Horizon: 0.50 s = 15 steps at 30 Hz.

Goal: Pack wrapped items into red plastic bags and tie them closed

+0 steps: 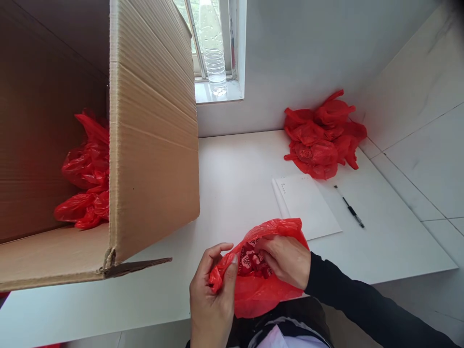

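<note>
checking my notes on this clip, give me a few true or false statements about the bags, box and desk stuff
1. Both hands grip the same red bag. True: the left hand pinches one end and the right hand holds the middle.
2. The cardboard box holds no bags. False: red bags in the box lie inside.
3. A pile of red bags sits against the wall. True.
4. The pen lies on the paper. False: it lies on the table, beside the paper.
5. A plastic bottle stands on the window sill. True.
</note>
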Tool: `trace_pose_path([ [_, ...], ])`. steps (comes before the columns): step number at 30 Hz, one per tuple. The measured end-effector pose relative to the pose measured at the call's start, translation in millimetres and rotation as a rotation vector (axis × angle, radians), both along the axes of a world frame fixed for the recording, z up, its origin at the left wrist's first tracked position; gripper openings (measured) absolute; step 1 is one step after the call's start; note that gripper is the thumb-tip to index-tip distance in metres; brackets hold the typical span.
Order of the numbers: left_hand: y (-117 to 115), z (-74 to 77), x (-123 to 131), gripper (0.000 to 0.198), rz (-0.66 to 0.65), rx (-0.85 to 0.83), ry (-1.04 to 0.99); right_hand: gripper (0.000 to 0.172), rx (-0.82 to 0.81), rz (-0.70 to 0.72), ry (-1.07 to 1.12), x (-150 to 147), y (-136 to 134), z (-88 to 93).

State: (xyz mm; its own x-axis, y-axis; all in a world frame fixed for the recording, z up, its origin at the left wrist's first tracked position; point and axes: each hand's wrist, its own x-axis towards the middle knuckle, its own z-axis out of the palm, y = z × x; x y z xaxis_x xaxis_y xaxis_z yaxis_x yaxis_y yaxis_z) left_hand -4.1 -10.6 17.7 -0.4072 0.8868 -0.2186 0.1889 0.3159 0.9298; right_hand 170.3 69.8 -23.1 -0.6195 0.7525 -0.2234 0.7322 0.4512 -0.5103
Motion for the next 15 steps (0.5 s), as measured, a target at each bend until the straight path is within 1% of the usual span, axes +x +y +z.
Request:
trace_pose_path([
  [3,0,1.3,1,0.025,-0.001,0.0,-0.017,0.026,-0.002,0.033,-0.046,-5,0,-5.1],
  [6,-1,1.6,3,0.027,-0.007,-0.014,-0.04,0.03,0.049,0.02,-0.077,-17,-4,-7.7],
  [10,-2,0.6,3,0.03,-0.002,-0.008,-0.031,0.026,0.08,0.031,-0.107,-32,-12,-11.9],
  [12,-3,0.1,3,0.03,0.001,-0.005,-0.024,0.027,0.075,0.046,-0.11,-35,-14,-12.8],
  [15,-4,-0.9,2,0.031,0.002,-0.006,-0.036,0.023,0.06,0.053,-0.097,-34,-12,-9.4],
])
